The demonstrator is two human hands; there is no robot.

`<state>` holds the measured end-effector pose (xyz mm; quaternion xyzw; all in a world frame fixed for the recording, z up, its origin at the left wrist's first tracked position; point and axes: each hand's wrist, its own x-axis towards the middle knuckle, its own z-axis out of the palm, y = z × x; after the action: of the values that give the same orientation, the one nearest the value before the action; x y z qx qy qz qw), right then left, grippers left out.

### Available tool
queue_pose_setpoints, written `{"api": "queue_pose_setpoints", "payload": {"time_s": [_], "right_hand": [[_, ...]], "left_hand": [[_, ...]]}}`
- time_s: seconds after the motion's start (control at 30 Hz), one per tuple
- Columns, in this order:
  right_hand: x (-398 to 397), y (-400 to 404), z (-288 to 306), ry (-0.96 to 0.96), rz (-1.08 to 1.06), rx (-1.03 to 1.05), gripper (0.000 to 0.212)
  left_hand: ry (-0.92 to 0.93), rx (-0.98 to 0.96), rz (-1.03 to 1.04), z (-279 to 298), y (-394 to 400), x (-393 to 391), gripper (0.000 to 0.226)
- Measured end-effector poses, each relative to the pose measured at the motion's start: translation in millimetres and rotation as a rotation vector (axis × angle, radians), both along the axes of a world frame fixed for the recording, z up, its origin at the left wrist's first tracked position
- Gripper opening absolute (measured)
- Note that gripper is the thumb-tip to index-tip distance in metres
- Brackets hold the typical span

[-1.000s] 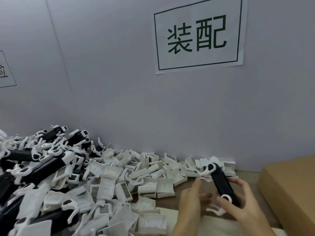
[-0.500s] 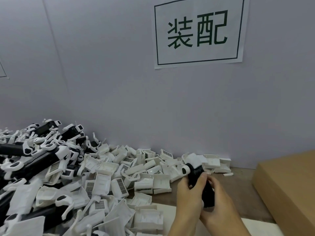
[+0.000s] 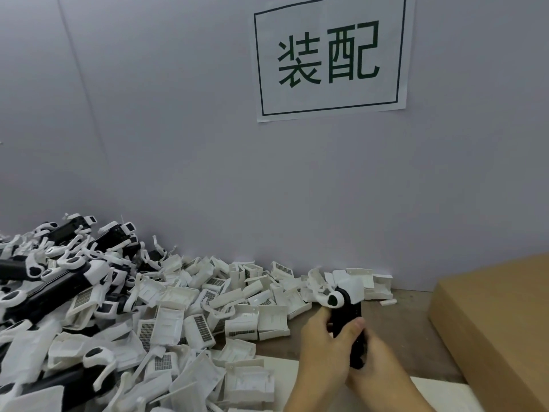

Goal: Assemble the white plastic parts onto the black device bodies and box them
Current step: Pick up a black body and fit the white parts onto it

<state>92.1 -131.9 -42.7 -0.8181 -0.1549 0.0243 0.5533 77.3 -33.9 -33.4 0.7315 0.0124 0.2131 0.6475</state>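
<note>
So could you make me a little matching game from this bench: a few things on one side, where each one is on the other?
Things:
1. black device body
2. cardboard box
3. paper sign
4. heap of white plastic parts

Places:
A. on the wall
B. far right of the bench
C. held in both hands
D. left and middle of the bench

Pairs: 1-C, 2-B, 3-A, 4-D

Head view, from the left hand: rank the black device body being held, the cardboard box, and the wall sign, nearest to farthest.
1. Black device body: gripped by the left hand, with the right hand also on it.
2. Cardboard box: on the table to the right, apart from both hands.
3. Wall sign: high on the back wall, farthest.
</note>
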Motion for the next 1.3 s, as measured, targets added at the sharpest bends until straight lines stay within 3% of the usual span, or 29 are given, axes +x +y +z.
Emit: {"api": "queue_pose_setpoints", "payload": {"time_s": [0.17, 0.27, 0.37, 0.43, 0.57, 0.8, 0.87, 0.97, 1.07, 1.17, 1.23, 1.3], "right_hand": [[4.9, -18.3, -2.7, -0.070, -0.021, 0.327, 0.063], [4.9, -29.5, -0.4, -0.032, -0.021, 0.529, 0.061], [3.8, -29.9, 2.7, -0.031, -0.047, 0.503, 0.075], [5.7, -28.9, 3.1, -0.030, -0.107, 0.462, 0.072], [7.3, -26.0, 5.9, -0.006, -0.202, 0.444, 0.043], [7.1, -26.3, 8.5, -0.060, -0.219, 0.430, 0.040], [6.7, -27.1, 6.9, -0.037, -0.155, 0.452, 0.058], [5.7, -26.2, 2.6, 0.058, -0.084, 0.523, 0.071], [9.9, -28.0, -1.2, 0.088, -0.149, 0.511, 0.052], [16.8, -29.9, -3.7, 0.093, -0.205, 0.515, 0.023], [18.5, -30.3, -4.8, 0.099, -0.229, 0.514, 0.021], [17.8, -29.5, -4.4, 0.107, -0.233, 0.518, 0.021]], "left_hand": [[-0.095, 0.153, -0.006, -0.8, 5.7, -1.4, 0.031], [-0.143, 0.353, -0.035, -2.3, 5.6, -3.5, 0.040], [-0.129, 0.582, -0.032, -5.7, 4.5, -4.4, 0.034], [-0.109, 0.677, -0.004, -6.6, 4.5, -4.6, 0.028], [-0.097, 0.681, -0.007, -3.3, 2.2, -6.9, 0.027], [-0.026, 0.612, -0.052, -1.8, 1.7, -7.0, 0.033], [-0.001, 0.527, -0.048, -2.1, 2.2, -6.4, 0.027], [-0.031, 0.123, 0.057, 4.1, 4.3, -5.7, 0.010], [0.104, -0.336, 0.144, 12.4, 7.8, -4.0, 0.028], [0.228, -0.829, 0.004, 19.8, 11.6, -5.9, 0.044], [0.188, -0.914, -0.126, 24.0, 13.0, -10.0, 0.036], [0.146, -0.881, -0.211, 27.4, 11.3, -12.9, 0.021]]}}
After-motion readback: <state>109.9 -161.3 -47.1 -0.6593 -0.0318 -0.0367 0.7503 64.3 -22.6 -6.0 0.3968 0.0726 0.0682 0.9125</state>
